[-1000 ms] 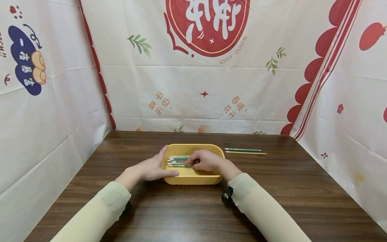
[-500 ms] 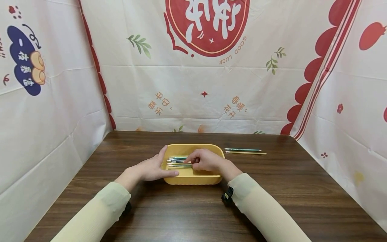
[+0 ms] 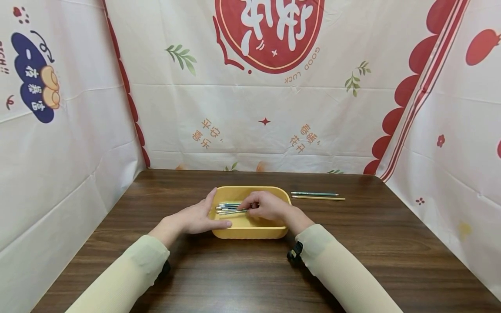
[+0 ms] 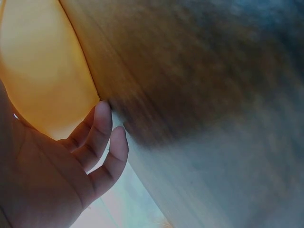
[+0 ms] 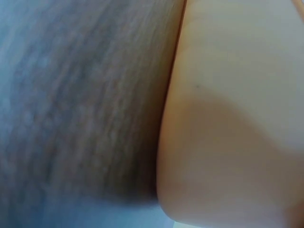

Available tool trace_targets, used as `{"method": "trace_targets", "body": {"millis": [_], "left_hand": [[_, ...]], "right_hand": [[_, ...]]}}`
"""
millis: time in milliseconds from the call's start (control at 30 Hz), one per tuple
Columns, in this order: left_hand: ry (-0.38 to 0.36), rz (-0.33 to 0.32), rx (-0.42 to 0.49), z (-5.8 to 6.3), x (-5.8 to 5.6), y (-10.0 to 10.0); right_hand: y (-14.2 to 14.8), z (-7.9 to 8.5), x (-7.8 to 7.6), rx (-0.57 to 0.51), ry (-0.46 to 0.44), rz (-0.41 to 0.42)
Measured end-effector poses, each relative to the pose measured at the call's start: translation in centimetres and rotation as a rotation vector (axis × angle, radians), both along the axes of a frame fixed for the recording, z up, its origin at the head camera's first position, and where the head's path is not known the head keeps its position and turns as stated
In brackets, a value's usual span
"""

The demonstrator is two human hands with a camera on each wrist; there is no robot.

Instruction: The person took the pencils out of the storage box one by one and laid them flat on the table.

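Locating pencils: we find the grouped pencils (image 3: 232, 212) inside the yellow box (image 3: 250, 234), toward its left end, eraser ends facing left, the front one slanted.
Right hand: we see the right hand (image 3: 268, 207) over the box's right half, thumb and forefinger pinching the pencils.
Left hand: the left hand (image 3: 197, 218) is spread, resting against the box's left end, thumb along the near rim.
Obstruction: the right hand covers the pencils' right portion; box walls surround them.
Table: on the dark wooden table (image 3: 250, 278), a green pencil (image 3: 314, 193) and a yellow pencil (image 3: 318, 198) lie just apart, beyond the box's right end.
Backdrop: printed white cloth (image 3: 235, 100) stands behind the table.
Left wrist view: we see gently bent fingers (image 4: 99, 128) beside the box's outer wall, hidden from the head view.
Right wrist view: blurred box wall and table fill it; the pencils show only in the head view.
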State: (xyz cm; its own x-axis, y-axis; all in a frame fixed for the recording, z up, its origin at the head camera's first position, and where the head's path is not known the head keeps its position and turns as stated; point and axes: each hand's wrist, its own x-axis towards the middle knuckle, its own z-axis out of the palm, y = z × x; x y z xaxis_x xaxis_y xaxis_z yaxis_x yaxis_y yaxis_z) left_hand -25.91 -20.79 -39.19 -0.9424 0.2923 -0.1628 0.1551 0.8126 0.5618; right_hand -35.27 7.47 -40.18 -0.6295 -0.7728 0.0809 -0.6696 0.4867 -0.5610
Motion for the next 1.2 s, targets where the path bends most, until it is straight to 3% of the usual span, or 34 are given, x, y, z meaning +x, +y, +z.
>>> {"method": "trace_targets", "body": {"millis": [433, 733, 967, 1200], "left_hand": [[0.005, -0.008, -0.002, 0.1, 0.0, 0.1], [-0.001, -0.004, 0.002, 0.2, 0.0, 0.1], [0.001, 0.0, 0.006, 0.2, 0.0, 0.1], [0.01, -0.004, -0.011, -0.1, 0.0, 0.1]], "right_hand": [[0.0, 1.0, 0.3, -0.067, -0.01, -0.047], [0.8, 3.7, 0.5, -0.104, 0.019, -0.065], [2.7, 5.9, 0.6, -0.1, 0.067, -0.108], [5.9, 6.3, 0.3, -0.11, 0.081, -0.151]]}}
